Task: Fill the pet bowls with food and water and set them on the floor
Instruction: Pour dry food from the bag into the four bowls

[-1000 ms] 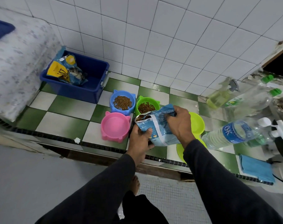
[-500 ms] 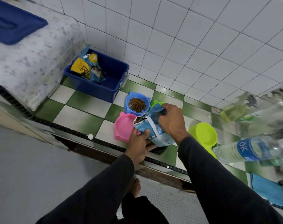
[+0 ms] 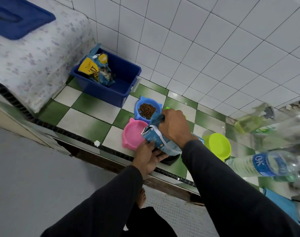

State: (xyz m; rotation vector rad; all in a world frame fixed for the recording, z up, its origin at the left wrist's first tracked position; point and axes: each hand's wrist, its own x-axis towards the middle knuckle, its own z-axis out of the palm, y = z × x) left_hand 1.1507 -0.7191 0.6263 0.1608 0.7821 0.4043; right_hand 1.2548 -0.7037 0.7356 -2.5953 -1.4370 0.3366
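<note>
Pet bowls, several, grouped on a green-and-white checkered tiled bench [image 3: 87, 120] below a white tiled wall [image 3: 197, 48].

Blue storage bin [image 3: 125, 93]: largest item, at the back left of the bench against the wall; holds a yellow-and-blue cat food bag [image 3: 96, 69] leaning at its left end.

Water bottle [image 3: 265, 164]: clear plastic, blue label, lying on its side at the right, long axis running left to right. Further clear bottles beyond it are blurred.

Pet food bag [image 3: 156, 139]: light blue and white, tilted, long axis running from lower right up to upper left, torn open mouth pointing left over the pink bowl. Right hand [image 3: 175, 127] clamped on the bag's upper edge from above; left hand [image 3: 149, 156] closed on its lower corner, thumb on the front.

Lime green bowls [image 3: 219, 146]: at the right of the bag, stacked, near the water bottle.

Pink bowl [image 3: 132, 134]: cat-eared rim, near the bench's front edge, just left of the bag mouth; no kibble visible in the part that shows.

Blue bowl [image 3: 139, 106]: cat-eared rim, behind the pink one and touching it, holding brown kibble [image 3: 146, 109].

Green bowl [image 3: 166, 108]: only a sliver shows behind the right hand; contents hidden.

Black bowl [image 3: 169, 159]: under the bag, at the front edge, mostly hidden.
</note>
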